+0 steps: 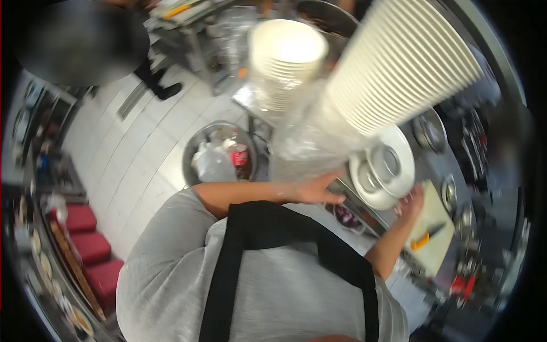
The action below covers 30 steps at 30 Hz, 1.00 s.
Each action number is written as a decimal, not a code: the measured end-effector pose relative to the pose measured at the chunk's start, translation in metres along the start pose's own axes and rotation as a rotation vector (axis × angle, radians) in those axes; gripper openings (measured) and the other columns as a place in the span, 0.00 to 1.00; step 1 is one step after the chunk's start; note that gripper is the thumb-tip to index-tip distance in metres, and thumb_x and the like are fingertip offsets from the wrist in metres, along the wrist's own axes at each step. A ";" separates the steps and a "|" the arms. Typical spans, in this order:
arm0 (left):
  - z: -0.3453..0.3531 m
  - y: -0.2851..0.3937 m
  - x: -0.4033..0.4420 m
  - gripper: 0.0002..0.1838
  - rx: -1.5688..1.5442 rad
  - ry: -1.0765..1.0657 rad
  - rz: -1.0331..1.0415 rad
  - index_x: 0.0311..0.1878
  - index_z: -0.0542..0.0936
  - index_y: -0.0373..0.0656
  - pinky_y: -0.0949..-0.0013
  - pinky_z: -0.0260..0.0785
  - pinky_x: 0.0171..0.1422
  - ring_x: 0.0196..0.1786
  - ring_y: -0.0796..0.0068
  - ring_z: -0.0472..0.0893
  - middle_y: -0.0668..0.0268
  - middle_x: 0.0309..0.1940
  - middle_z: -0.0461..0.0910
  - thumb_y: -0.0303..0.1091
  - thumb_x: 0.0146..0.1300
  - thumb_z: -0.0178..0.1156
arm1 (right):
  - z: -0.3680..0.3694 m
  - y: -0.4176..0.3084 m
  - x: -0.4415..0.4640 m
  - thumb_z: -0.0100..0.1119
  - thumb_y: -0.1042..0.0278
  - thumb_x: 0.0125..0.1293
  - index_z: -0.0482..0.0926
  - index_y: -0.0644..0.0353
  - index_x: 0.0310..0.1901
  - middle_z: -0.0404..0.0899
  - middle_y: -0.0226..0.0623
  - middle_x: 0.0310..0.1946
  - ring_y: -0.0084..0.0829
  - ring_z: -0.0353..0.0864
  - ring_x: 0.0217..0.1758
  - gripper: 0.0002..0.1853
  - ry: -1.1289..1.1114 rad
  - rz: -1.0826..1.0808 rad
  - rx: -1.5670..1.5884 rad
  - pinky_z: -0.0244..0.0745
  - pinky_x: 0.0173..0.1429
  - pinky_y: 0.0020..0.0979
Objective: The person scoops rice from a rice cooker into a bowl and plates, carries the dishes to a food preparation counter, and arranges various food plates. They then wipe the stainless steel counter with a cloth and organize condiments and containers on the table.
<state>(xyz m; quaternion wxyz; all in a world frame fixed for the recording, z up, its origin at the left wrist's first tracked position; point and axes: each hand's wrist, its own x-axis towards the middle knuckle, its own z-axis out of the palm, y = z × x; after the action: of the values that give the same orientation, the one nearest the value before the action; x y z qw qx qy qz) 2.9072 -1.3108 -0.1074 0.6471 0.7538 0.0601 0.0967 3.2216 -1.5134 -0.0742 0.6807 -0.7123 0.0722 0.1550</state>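
Note:
A tall stack of white bowls (pixel 399 68), its lower part in clear plastic wrap (pixel 310 139), leans across the upper right. My left hand (pixel 319 190) is beside the wrap's lower end, thumb and fingers apart, holding nothing I can make out. Against the right edge of a large white dish (pixel 380 199) is my right hand (pixel 411 204), its blurred fingers apart. Within that dish sit smaller round containers, one of them a metallic-looking bowl (pixel 385 162). A cutting board (pixel 440 228) lies just right of my right hand, bearing a knife with a yellow handle (pixel 420 242).
Another wrapped bowl stack (pixel 288 54) stands farther back. On the floor, a bin (pixel 188 157) holds a plastic bag and a red-labelled bottle (pixel 238 154). A bowl of purple pieces (pixel 346 216) sits below the counter edge. Other people stand at upper left and right.

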 end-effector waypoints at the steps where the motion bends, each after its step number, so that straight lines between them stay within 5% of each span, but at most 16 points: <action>1: -0.025 -0.004 -0.023 0.41 -0.058 -0.164 -0.085 0.69 0.52 0.35 0.61 0.53 0.70 0.67 0.58 0.61 0.51 0.67 0.58 0.47 0.61 0.59 | -0.010 0.002 0.013 0.50 0.49 0.65 0.69 0.50 0.51 0.73 0.39 0.46 0.32 0.73 0.50 0.19 0.041 -0.017 0.007 0.72 0.53 0.44; 3: -0.071 -0.029 -0.080 0.40 -0.122 -0.321 -0.287 0.69 0.54 0.37 0.62 0.55 0.69 0.66 0.58 0.63 0.52 0.67 0.59 0.49 0.61 0.58 | -0.029 0.009 0.036 0.53 0.58 0.63 0.67 0.61 0.56 0.70 0.41 0.49 0.41 0.70 0.51 0.23 0.239 -0.693 0.118 0.71 0.52 0.41; 5: -0.102 -0.096 -0.152 0.41 -0.040 -0.178 -0.514 0.70 0.56 0.45 0.61 0.55 0.69 0.68 0.56 0.61 0.50 0.67 0.57 0.57 0.59 0.55 | 0.006 -0.065 -0.040 0.57 0.67 0.58 0.64 0.64 0.49 0.71 0.44 0.44 0.40 0.72 0.47 0.19 0.707 -0.911 -0.183 0.68 0.52 0.37; 6: -0.111 -0.128 -0.195 0.42 0.045 -0.044 -0.620 0.70 0.57 0.50 0.60 0.54 0.69 0.69 0.54 0.57 0.48 0.67 0.56 0.63 0.57 0.53 | 0.027 -0.081 -0.052 0.55 0.64 0.61 0.61 0.62 0.53 0.71 0.43 0.42 0.39 0.73 0.43 0.22 0.967 -1.052 0.056 0.69 0.49 0.37; 8: -0.119 -0.194 -0.282 0.43 0.418 0.145 -0.901 0.70 0.57 0.59 0.52 0.51 0.70 0.71 0.47 0.52 0.48 0.69 0.53 0.68 0.54 0.51 | 0.056 -0.125 -0.112 0.51 0.55 0.64 0.59 0.58 0.56 0.70 0.43 0.47 0.35 0.74 0.46 0.24 0.962 -1.443 0.043 0.72 0.48 0.37; 10: -0.132 -0.202 -0.347 0.43 0.542 -0.062 -0.965 0.70 0.57 0.62 0.47 0.46 0.71 0.72 0.44 0.48 0.50 0.70 0.51 0.70 0.53 0.49 | 0.098 -0.155 -0.190 0.49 0.50 0.64 0.59 0.54 0.56 0.70 0.39 0.46 0.32 0.73 0.46 0.24 0.873 -1.706 0.306 0.73 0.46 0.37; 11: -0.139 -0.209 -0.378 0.43 0.529 -0.081 -0.989 0.70 0.57 0.62 0.47 0.46 0.71 0.72 0.44 0.48 0.50 0.70 0.51 0.70 0.53 0.49 | 0.125 -0.164 -0.227 0.48 0.46 0.64 0.55 0.50 0.57 0.72 0.32 0.42 0.31 0.74 0.44 0.26 0.759 -1.721 0.646 0.73 0.44 0.34; 14: -0.171 -0.227 -0.466 0.43 0.363 0.054 -1.086 0.70 0.57 0.60 0.47 0.45 0.71 0.72 0.45 0.48 0.50 0.70 0.51 0.70 0.54 0.48 | 0.192 -0.147 -0.332 0.34 0.46 0.72 0.41 0.52 0.72 0.67 0.24 0.60 0.27 0.58 0.66 0.33 0.483 -1.944 0.635 0.54 0.58 0.32; 15: -0.187 -0.230 -0.495 0.43 0.306 0.109 -1.119 0.70 0.57 0.60 0.47 0.45 0.71 0.72 0.45 0.48 0.51 0.70 0.51 0.70 0.54 0.47 | 0.217 -0.139 -0.359 0.33 0.50 0.73 0.40 0.54 0.71 0.67 0.25 0.59 0.24 0.61 0.65 0.32 0.445 -1.999 0.648 0.61 0.55 0.25; 17: -0.218 -0.235 -0.548 0.43 0.193 0.225 -1.172 0.70 0.57 0.59 0.46 0.44 0.71 0.72 0.45 0.47 0.51 0.70 0.51 0.70 0.54 0.47 | 0.249 -0.128 -0.370 0.40 0.45 0.68 0.50 0.47 0.62 0.70 0.29 0.47 0.27 0.69 0.52 0.27 0.556 -2.022 0.677 0.69 0.46 0.32; 20: -0.258 -0.237 -0.620 0.43 0.065 0.380 -1.242 0.70 0.57 0.58 0.46 0.43 0.71 0.72 0.45 0.47 0.51 0.70 0.52 0.71 0.55 0.46 | 0.326 -0.118 -0.417 0.39 0.41 0.66 0.54 0.40 0.58 0.73 0.33 0.43 0.32 0.73 0.49 0.23 0.551 -1.977 0.720 0.73 0.41 0.42; 30: -0.307 -0.234 -0.751 0.43 -0.268 0.692 -1.392 0.70 0.58 0.54 0.44 0.40 0.71 0.73 0.45 0.46 0.53 0.70 0.52 0.71 0.56 0.42 | 0.535 -0.082 -0.537 0.36 0.44 0.70 0.58 0.40 0.58 0.72 0.44 0.47 0.34 0.70 0.54 0.19 0.315 -1.797 0.720 0.71 0.50 0.42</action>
<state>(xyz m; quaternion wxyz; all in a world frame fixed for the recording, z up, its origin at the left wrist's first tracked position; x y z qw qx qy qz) 2.1155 -1.1406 -0.3450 0.5887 0.3858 0.7039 -0.0952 2.6759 -1.0357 0.1615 0.7043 -0.2646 -0.3640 -0.5491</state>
